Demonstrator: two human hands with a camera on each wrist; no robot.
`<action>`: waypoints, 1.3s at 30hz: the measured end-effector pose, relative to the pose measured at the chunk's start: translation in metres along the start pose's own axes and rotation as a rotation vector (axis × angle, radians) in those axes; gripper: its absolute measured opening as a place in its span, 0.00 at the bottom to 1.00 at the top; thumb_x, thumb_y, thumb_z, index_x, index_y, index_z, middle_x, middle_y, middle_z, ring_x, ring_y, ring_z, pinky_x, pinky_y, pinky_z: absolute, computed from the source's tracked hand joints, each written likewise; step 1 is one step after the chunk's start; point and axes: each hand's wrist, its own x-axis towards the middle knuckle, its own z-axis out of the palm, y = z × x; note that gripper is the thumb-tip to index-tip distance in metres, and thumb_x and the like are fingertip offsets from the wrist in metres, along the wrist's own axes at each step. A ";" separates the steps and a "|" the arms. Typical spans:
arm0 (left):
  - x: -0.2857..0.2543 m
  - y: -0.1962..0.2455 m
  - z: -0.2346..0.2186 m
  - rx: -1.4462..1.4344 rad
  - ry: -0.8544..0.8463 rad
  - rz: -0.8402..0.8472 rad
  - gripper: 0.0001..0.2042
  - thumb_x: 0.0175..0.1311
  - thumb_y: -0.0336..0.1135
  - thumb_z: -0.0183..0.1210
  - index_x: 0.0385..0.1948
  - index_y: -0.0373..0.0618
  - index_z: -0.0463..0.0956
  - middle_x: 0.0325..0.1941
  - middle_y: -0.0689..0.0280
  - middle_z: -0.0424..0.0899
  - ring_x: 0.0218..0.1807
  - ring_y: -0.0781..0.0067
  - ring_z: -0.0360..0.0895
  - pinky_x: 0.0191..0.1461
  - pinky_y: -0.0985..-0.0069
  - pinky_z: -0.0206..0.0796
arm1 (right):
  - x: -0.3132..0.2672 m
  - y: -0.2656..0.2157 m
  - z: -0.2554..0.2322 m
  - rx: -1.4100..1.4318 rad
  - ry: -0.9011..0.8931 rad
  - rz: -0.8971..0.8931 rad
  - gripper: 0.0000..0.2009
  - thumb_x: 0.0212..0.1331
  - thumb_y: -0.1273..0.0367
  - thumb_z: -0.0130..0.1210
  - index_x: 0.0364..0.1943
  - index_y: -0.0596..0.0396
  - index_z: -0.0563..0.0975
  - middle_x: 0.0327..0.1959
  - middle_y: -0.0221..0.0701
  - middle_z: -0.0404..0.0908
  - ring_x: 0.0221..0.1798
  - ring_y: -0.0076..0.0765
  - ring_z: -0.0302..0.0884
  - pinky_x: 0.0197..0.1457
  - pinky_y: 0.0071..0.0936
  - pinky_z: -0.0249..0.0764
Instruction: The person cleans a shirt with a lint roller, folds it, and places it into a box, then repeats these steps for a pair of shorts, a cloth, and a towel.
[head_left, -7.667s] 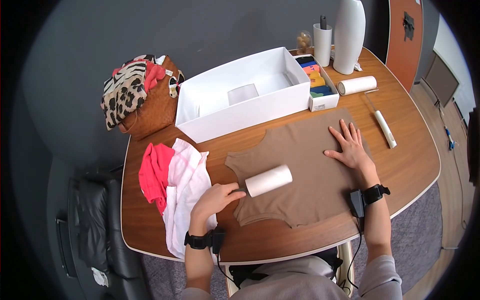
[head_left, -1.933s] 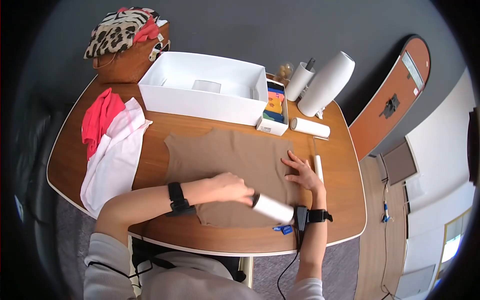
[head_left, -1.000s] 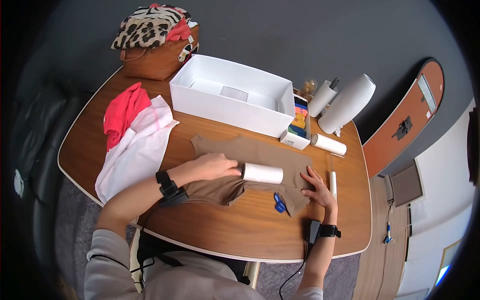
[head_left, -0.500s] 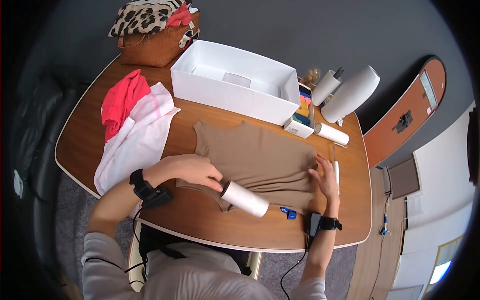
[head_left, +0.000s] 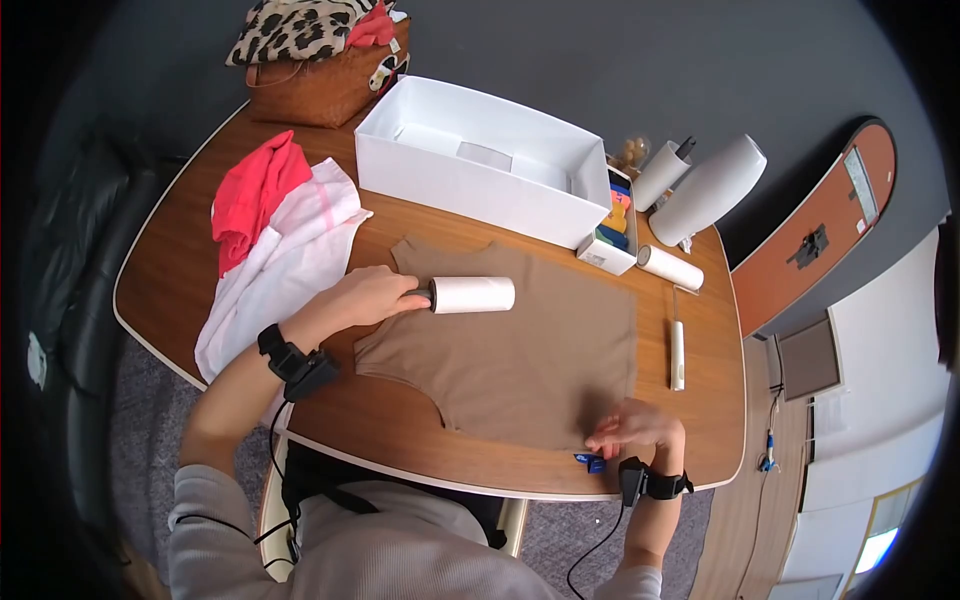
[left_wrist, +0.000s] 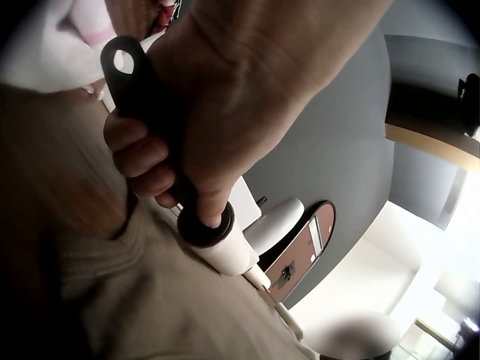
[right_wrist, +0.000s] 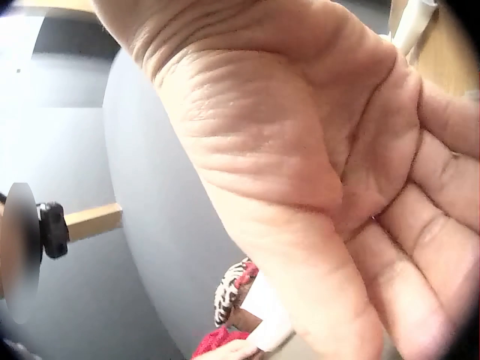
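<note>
My left hand (head_left: 362,297) grips the dark handle of a lint roller (head_left: 474,295). Its white cylinder overlaps the upper part of a brown sleeveless top (head_left: 530,365), spread flat on the table. In the left wrist view, fingers wrap round the black handle (left_wrist: 126,46), whose holed end sticks out past them, and the thumb lies along it by the roller. My right hand (head_left: 640,425) is blurred at the top's lower right corner, fingers bent downward, beside a small blue object (head_left: 594,464). The right wrist view shows a bare palm (right_wrist: 360,127) with fingers loosely bent, tips cut off.
Red cloth (head_left: 258,195) and white cloth (head_left: 285,255) lie at left. Behind the top stand a long white box (head_left: 480,190) and a small box of coloured items (head_left: 606,255). A spare roll (head_left: 670,267) and a white-handled roller frame (head_left: 678,355) lie at right.
The lint roller has swept back and forth over the top and now sits farther up it. My right hand has left the hem and come nearer. The top's folds have flattened out.
</note>
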 end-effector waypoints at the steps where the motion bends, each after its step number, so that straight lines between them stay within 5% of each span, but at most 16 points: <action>1: -0.001 0.002 0.000 0.000 -0.009 0.023 0.19 0.58 0.52 0.48 0.29 0.43 0.73 0.24 0.49 0.76 0.30 0.45 0.73 0.34 0.58 0.63 | 0.006 0.001 0.001 0.054 0.124 -0.114 0.14 0.48 0.58 0.59 0.27 0.55 0.79 0.21 0.28 0.79 0.24 0.23 0.76 0.30 0.20 0.71; 3: -0.004 0.008 0.000 0.001 -0.029 0.067 0.20 0.58 0.53 0.48 0.29 0.43 0.73 0.24 0.49 0.76 0.30 0.45 0.73 0.34 0.57 0.63 | 0.018 -0.006 0.005 0.164 0.371 -0.345 0.14 0.47 0.58 0.60 0.27 0.55 0.78 0.21 0.28 0.79 0.24 0.23 0.75 0.29 0.22 0.71; 4: -0.003 0.005 0.005 -0.012 -0.049 0.109 0.20 0.57 0.54 0.48 0.30 0.43 0.73 0.25 0.49 0.76 0.31 0.45 0.73 0.34 0.57 0.63 | 0.023 -0.014 0.002 0.003 0.553 -0.402 0.18 0.42 0.60 0.64 0.36 0.55 0.75 0.22 0.28 0.77 0.26 0.29 0.74 0.32 0.26 0.71; 7: -0.006 0.002 0.008 -0.040 -0.074 0.118 0.19 0.58 0.53 0.48 0.31 0.44 0.73 0.25 0.49 0.76 0.31 0.44 0.73 0.34 0.57 0.63 | 0.027 -0.042 0.002 -0.286 0.707 -0.091 0.32 0.35 0.63 0.66 0.50 0.53 0.67 0.40 0.39 0.76 0.44 0.39 0.74 0.45 0.30 0.70; 10: -0.009 -0.014 0.012 0.009 0.001 0.038 0.21 0.58 0.53 0.47 0.30 0.40 0.73 0.24 0.50 0.77 0.31 0.47 0.75 0.35 0.58 0.66 | 0.032 -0.022 0.003 -0.247 0.613 -0.176 0.46 0.29 0.64 0.68 0.60 0.50 0.56 0.53 0.42 0.65 0.56 0.46 0.63 0.56 0.33 0.63; 13: -0.010 -0.020 0.013 0.047 0.183 -0.063 0.21 0.59 0.51 0.47 0.29 0.38 0.72 0.22 0.50 0.77 0.29 0.47 0.75 0.32 0.59 0.66 | 0.027 -0.020 0.003 -0.211 0.537 -0.172 0.49 0.28 0.65 0.68 0.62 0.50 0.53 0.57 0.43 0.60 0.59 0.48 0.58 0.60 0.32 0.59; 16: -0.005 -0.011 0.011 0.045 0.296 -0.092 0.20 0.60 0.49 0.46 0.28 0.37 0.71 0.21 0.50 0.76 0.28 0.48 0.75 0.31 0.59 0.66 | 0.026 -0.024 0.005 -0.220 0.546 -0.141 0.49 0.27 0.66 0.69 0.62 0.50 0.53 0.57 0.42 0.60 0.59 0.49 0.59 0.59 0.33 0.60; 19: -0.003 0.003 0.015 0.068 0.318 0.032 0.19 0.61 0.48 0.46 0.27 0.37 0.70 0.20 0.50 0.76 0.26 0.49 0.75 0.28 0.59 0.67 | 0.032 -0.015 0.007 -0.271 0.611 -0.204 0.51 0.25 0.66 0.70 0.62 0.50 0.53 0.42 0.37 0.67 0.37 0.37 0.69 0.44 0.29 0.68; 21: -0.003 0.009 0.020 0.128 0.233 0.023 0.18 0.61 0.46 0.47 0.26 0.36 0.70 0.18 0.51 0.76 0.24 0.52 0.76 0.26 0.62 0.68 | 0.035 -0.010 0.007 -0.273 0.620 -0.223 0.51 0.25 0.66 0.70 0.62 0.49 0.53 0.42 0.37 0.67 0.37 0.37 0.69 0.44 0.29 0.68; 31: 0.006 -0.025 0.026 0.126 0.485 -0.175 0.17 0.61 0.45 0.46 0.25 0.37 0.67 0.16 0.53 0.75 0.22 0.52 0.75 0.22 0.61 0.65 | 0.029 -0.021 0.006 -0.173 0.574 -0.169 0.52 0.23 0.67 0.71 0.63 0.45 0.53 0.40 0.36 0.67 0.37 0.38 0.69 0.45 0.29 0.69; 35: -0.015 -0.017 -0.001 0.055 0.305 0.015 0.19 0.61 0.47 0.47 0.27 0.35 0.68 0.19 0.49 0.76 0.25 0.49 0.75 0.28 0.60 0.66 | 0.034 -0.014 0.008 -0.173 0.604 -0.198 0.53 0.23 0.66 0.71 0.63 0.45 0.52 0.41 0.37 0.67 0.37 0.38 0.69 0.45 0.29 0.69; 39: -0.035 -0.008 -0.007 0.023 0.053 0.000 0.19 0.61 0.48 0.46 0.28 0.36 0.68 0.19 0.47 0.75 0.26 0.45 0.74 0.29 0.57 0.64 | 0.039 -0.001 0.010 -0.216 0.641 -0.147 0.54 0.23 0.64 0.71 0.64 0.47 0.51 0.41 0.38 0.67 0.36 0.39 0.69 0.44 0.30 0.68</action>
